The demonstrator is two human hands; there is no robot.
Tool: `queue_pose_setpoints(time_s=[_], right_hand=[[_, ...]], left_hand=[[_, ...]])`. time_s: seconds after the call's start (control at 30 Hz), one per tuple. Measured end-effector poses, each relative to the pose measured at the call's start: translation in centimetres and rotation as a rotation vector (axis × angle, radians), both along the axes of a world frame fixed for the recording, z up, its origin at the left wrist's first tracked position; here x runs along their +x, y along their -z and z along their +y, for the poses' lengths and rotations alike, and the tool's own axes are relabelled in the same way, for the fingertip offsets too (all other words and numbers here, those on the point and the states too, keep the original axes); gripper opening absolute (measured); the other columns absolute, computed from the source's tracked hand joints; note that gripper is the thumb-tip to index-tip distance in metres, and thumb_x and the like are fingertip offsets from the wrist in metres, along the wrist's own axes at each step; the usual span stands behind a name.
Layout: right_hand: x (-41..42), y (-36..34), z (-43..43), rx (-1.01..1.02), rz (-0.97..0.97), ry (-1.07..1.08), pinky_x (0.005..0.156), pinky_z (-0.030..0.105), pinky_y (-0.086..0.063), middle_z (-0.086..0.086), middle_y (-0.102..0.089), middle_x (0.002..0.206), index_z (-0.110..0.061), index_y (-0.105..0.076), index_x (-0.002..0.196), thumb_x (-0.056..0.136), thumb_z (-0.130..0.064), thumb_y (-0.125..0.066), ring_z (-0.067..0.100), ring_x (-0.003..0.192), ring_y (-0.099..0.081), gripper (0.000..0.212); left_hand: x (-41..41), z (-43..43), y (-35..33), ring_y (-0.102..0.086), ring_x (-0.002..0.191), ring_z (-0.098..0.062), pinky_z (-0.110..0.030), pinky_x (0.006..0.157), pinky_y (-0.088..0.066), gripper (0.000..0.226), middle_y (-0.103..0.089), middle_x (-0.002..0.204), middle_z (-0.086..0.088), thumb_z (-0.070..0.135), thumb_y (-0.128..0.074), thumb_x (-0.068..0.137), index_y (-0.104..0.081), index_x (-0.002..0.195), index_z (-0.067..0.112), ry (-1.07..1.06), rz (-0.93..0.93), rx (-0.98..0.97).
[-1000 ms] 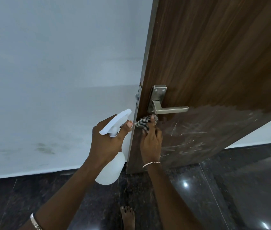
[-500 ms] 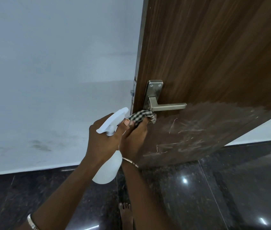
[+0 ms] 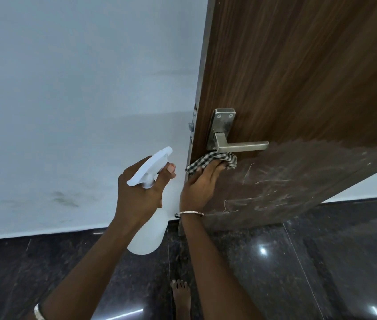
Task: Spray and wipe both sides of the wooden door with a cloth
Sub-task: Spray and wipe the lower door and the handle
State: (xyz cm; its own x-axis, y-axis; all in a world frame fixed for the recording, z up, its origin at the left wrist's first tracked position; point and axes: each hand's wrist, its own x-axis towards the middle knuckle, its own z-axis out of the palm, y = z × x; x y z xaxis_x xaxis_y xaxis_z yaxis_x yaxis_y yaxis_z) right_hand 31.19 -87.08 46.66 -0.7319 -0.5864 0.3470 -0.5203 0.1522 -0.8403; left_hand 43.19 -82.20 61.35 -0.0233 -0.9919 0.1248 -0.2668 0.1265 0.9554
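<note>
Shifted rightward since last look: right hand (image 3: 200,188), fingers flat, presses checked cloth (image 3: 210,160) on wooden door (image 3: 298,77) just under lever handle (image 3: 240,145). Left hand (image 3: 139,192) grips spray bottle (image 3: 148,229) aside, likely ready for respray.

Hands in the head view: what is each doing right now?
Left hand: grips the white spray bottle by its neck.
Right hand: open, straight fingers press the checked cloth against the door below the handle.
</note>
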Motion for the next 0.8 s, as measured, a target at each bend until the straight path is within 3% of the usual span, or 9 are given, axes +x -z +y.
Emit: queue_pose_setpoints(time_s=[0.1,0.2,0.3,0.37,0.43,0.57,0.63,0.73,0.8], right_hand=[[2.2,0.7,0.0,0.053,0.098,-0.04,0.094,0.057,-0.058,0.025,-0.032,0.162,-0.002,-0.033,0.153,0.105,-0.014,-0.044,0.047,0.137,-0.05,0.05],[2.3,0.9,0.4,0.089,0.142,-0.099,0.096,0.057,-0.056,0.023,-0.02,0.165,-0.002,-0.027,0.154,0.105,-0.011,-0.046,0.049,0.143,-0.042,0.054],[0.9,-0.4,0.9,0.076,0.116,-0.095,0.097,0.057,-0.056,0.028,-0.026,0.163,0.002,-0.031,0.152,0.096,-0.001,-0.06,0.052,0.135,-0.049,0.063],[-1.4,-2.0,1.1,0.093,0.004,-0.074,0.108,0.058,-0.048,0.028,-0.022,0.165,0.004,-0.031,0.155,0.088,0.003,-0.061,0.052,0.137,-0.046,0.074],[-5.2,-3.9,1.0,0.088,-0.099,-0.016,0.114,0.052,-0.041,0.024,-0.011,0.169,0.006,-0.021,0.159,0.083,0.011,-0.06,0.049,0.143,-0.039,0.086],[-12.2,-6.5,1.2,0.026,-0.018,0.076,0.115,0.039,-0.033,0.021,-0.002,0.171,0.007,-0.015,0.16,0.079,0.017,-0.051,0.041,0.152,-0.026,0.089],[-12.7,-6.4,1.5,0.023,-0.007,0.047,0.115,0.043,-0.036,0.022,-0.004,0.17,0.007,-0.019,0.159,0.076,0.017,-0.049,0.042,0.153,-0.024,0.088],[-9.5,-4.1,1.9,0.052,0.111,-0.114,0.119,0.057,-0.034,0.034,-0.022,0.162,0.01,-0.035,0.151,0.079,0.006,-0.059,0.048,0.15,-0.026,0.076],[-7.3,-2.7,1.7,0.045,0.17,-0.243,0.129,0.041,-0.013,0.033,-0.021,0.163,0.004,-0.033,0.155,0.103,-0.031,-0.054,0.046,0.155,-0.012,0.066]], left_hand=[[0.5,-0.3,0.6,-0.061,0.045,-0.016,-0.015,0.053,-0.052,0.039,-0.074,0.089,0.0,0.053,-0.064,0.078,-0.069,0.101,0.021,-0.008,-0.02,0.001],[0.5,-0.4,0.7,-0.062,0.055,-0.018,-0.01,0.055,-0.051,0.054,-0.074,0.095,-0.003,0.056,-0.064,0.075,-0.069,0.109,0.015,-0.017,-0.034,0.03],[-0.1,0.0,0.0,-0.062,0.059,-0.019,-0.012,0.051,-0.05,0.038,-0.074,0.092,0.0,0.056,-0.064,0.074,-0.069,0.099,0.028,-0.002,-0.009,0.015],[-0.6,0.3,-0.3,-0.062,0.055,-0.017,-0.015,0.048,-0.05,0.028,-0.075,0.09,0.003,0.051,-0.066,0.077,-0.068,0.098,0.032,0.018,0.032,0.014],[-1.0,0.4,-0.3,-0.062,0.054,-0.018,-0.017,0.047,-0.049,0.034,-0.075,0.093,0.001,0.046,-0.068,0.08,-0.069,0.107,0.024,0.036,0.044,0.028],[-2.2,0.3,0.6,-0.062,0.064,-0.023,-0.02,0.052,-0.055,0.057,-0.073,0.107,-0.001,0.06,-0.069,0.078,-0.065,0.12,0.022,0.058,0.038,0.069],[-3.1,0.4,0.6,-0.063,0.064,-0.022,-0.023,0.057,-0.058,0.061,-0.073,0.106,0.0,0.066,-0.067,0.075,-0.065,0.12,0.023,0.062,0.038,0.076],[-5.1,0.8,0.1,-0.064,0.054,-0.017,-0.015,0.05,-0.051,0.05,-0.074,0.094,-0.001,0.055,-0.067,0.074,-0.067,0.112,0.022,0.059,0.064,0.067],[-6.4,1.0,-0.1,-0.062,0.054,-0.017,-0.013,0.055,-0.052,0.05,-0.072,0.086,-0.002,0.052,-0.067,0.075,-0.068,0.112,0.018,0.053,0.053,0.045]])
